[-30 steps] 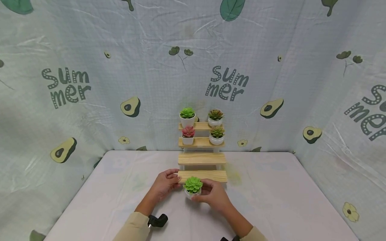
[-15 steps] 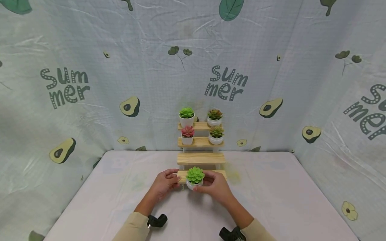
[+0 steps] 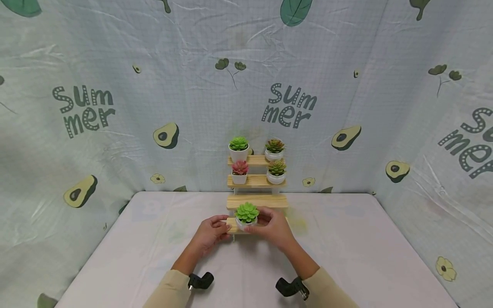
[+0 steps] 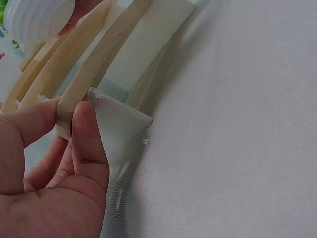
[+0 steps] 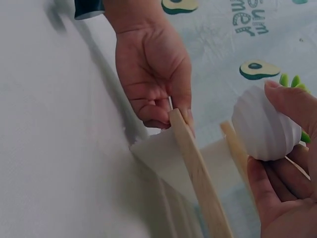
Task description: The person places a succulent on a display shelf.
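A tiered wooden shelf stand stands at the middle back of the table. My left hand pinches the left end of its lowest board, thumb and fingers on either side of the wood in the left wrist view. With my right hand I hold a green potted succulent by its ribbed white pot. The pot is in the air over the lowest board, towards its left half; the right wrist view shows it apart from the boards. Its underside faces the left wrist camera.
On the top board stand a green succulent and a reddish-green one. One board lower are a pink succulent and another green one. A printed cloth hangs right behind the stand.
My right hand has lifted the potted succulent from in front of the lowest board up and back over it. My left hand keeps its grip on the board's end.
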